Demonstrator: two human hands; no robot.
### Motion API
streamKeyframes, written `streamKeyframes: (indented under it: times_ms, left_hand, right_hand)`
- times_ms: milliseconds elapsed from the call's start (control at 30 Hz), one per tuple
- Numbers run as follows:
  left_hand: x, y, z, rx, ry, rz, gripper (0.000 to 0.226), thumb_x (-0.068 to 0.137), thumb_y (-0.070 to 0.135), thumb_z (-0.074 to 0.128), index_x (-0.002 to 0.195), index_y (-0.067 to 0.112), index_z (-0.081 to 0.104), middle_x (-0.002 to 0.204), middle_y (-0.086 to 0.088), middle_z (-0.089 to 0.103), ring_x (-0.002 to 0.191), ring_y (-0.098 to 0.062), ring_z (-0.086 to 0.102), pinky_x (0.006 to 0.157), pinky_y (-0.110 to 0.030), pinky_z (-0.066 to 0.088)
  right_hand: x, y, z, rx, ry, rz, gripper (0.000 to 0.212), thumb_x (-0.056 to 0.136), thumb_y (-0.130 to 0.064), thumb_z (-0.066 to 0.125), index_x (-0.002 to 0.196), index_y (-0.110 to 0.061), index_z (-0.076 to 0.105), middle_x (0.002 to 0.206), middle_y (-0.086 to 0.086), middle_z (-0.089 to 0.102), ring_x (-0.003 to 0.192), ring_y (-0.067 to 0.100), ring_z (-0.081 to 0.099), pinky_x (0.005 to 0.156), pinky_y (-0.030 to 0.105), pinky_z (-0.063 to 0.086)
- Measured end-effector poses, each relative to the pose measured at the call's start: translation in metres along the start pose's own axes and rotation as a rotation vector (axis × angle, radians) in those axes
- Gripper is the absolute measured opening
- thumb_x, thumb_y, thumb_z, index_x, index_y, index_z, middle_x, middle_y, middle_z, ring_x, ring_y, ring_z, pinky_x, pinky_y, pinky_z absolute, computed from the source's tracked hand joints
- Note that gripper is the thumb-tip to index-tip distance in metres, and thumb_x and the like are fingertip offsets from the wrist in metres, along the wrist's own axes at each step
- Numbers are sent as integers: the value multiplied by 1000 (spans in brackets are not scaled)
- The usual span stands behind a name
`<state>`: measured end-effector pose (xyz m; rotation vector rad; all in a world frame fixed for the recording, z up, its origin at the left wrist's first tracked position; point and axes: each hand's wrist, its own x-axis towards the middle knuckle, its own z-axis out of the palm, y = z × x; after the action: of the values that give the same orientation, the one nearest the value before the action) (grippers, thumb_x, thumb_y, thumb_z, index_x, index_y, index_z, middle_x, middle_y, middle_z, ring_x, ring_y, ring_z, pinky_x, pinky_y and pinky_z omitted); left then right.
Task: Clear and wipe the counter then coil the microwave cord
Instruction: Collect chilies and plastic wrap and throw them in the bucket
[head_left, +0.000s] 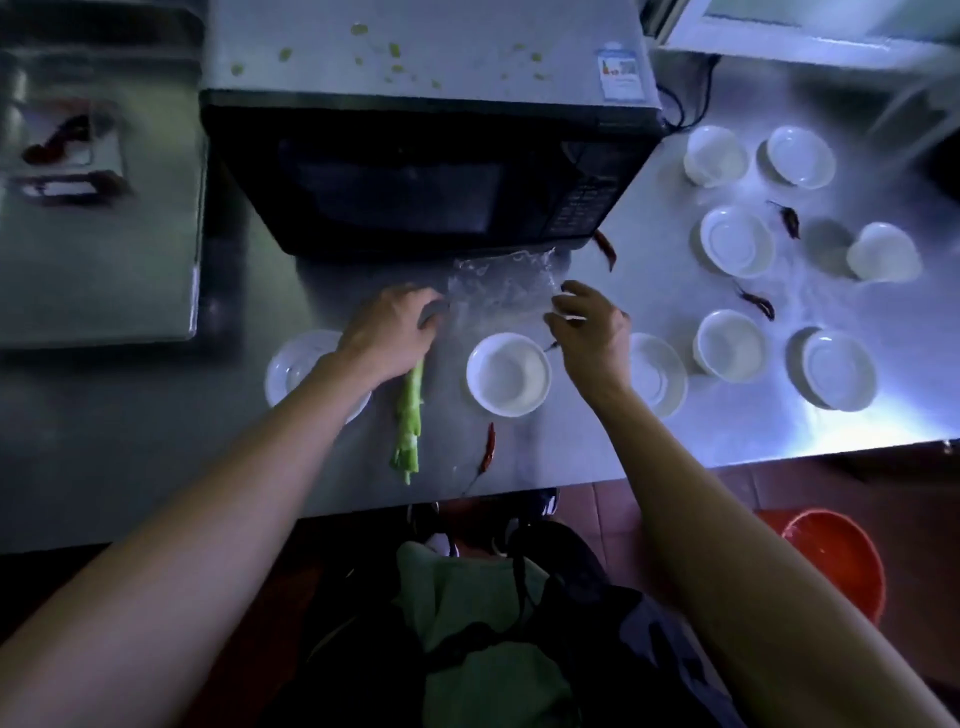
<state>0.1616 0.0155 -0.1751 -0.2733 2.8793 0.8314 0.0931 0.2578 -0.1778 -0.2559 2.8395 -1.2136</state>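
Two hands on a crinkly clear plastic bag (501, 283) lying on the shiny steel counter (675, 415), right in front of the boxy black microwave (415, 176). My left hand (392, 325) curls around the bag's left edge, and my right hand (587, 325) pinches its right corner. Round white bowls (508, 374) sit all around, plus a limp green stalk (409, 421) and wrinkly dried chilies (488, 447). The black cord (675, 111) loops behind the microwave.

Counter (597, 457): brushed stainless steel, dull sheen. Bowls (508, 374): glossy white glazed ceramic (or similar). Bag (498, 291): clear crinkled plastic. Microwave (426, 176): glossy black front, matt grey top.
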Motion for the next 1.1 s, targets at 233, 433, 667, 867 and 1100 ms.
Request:
streamKeyframes:
  times_ms: [233, 433, 667, 867, 1100]
  left_hand:
    - [29, 72, 27, 16, -103, 176, 32, 96, 28, 58, 126, 18, 63, 127, -3, 63, 118, -28, 57, 98, -42, 47]
    - [36, 163, 65, 132, -147, 332, 32, 96, 30, 57, 126, 21, 64, 128, -1, 63, 121, -26, 53, 96, -34, 43]
    - [20, 269, 131, 262, -282, 456, 35, 96, 30, 55, 130, 23, 61, 134, 0, 61, 123, -26, 53, 100, -36, 42]
    - [-1, 368, 190, 370, -369, 617, 36, 99, 36, 50, 133, 23, 57, 137, -2, 58, 129, -26, 47, 104, -44, 42]
    - [-42, 481, 272, 442, -464, 789, 38, 97, 38, 53, 134, 28, 57, 139, -2, 57, 129, -27, 50, 104, -43, 44]
  right_hand:
    - [-24, 56, -69, 69, 200, 225, 6, 83, -5, 73, 88, -3, 75, 113, -2, 69, 75, 7, 67, 83, 28, 51]
    - [-53, 119, -131, 111, 354, 343, 20, 84, -8, 74, 104, -4, 77, 126, -1, 67, 82, 10, 68, 73, 2, 44]
    - [-111, 206, -215, 149, 540, 408, 22, 84, -8, 76, 106, -5, 77, 125, 3, 68, 82, 9, 66, 78, 6, 49]
    - [-176, 273, -291, 118, 701, 400, 10, 77, 2, 75, 87, 1, 76, 100, 10, 72, 75, 14, 65, 73, 15, 54]
    - [-270, 346, -357, 41, 816, 519, 9, 79, -1, 71, 83, -7, 76, 97, -6, 69, 82, 5, 62, 72, 5, 44]
